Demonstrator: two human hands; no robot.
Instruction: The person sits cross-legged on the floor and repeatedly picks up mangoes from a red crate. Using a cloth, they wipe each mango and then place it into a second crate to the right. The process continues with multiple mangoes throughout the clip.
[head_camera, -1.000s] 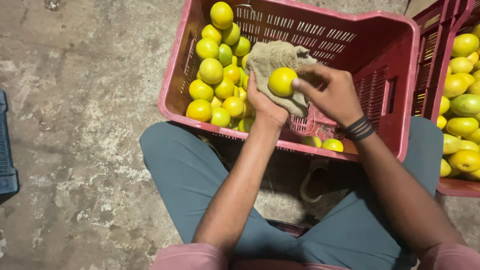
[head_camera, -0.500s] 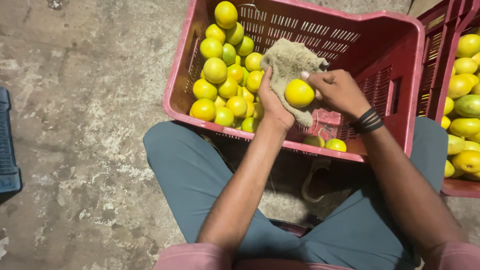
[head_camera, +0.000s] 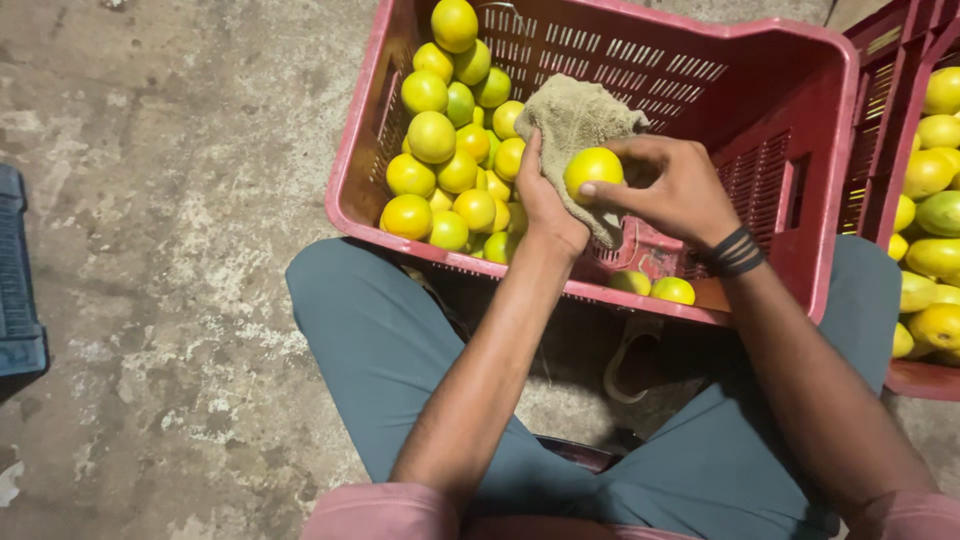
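Left hand (head_camera: 548, 200): cupping the soft, limp cloth (head_camera: 575, 120).
Right hand (head_camera: 672, 185): fingertips pinching the firm, smooth yellow fruit (head_camera: 592, 168) at its sides.

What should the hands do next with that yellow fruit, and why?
Probably turn the yellow fruit a little in the cloth. The right hand pinches it against the cloth that the left hand holds, so only one side touches the cloth.
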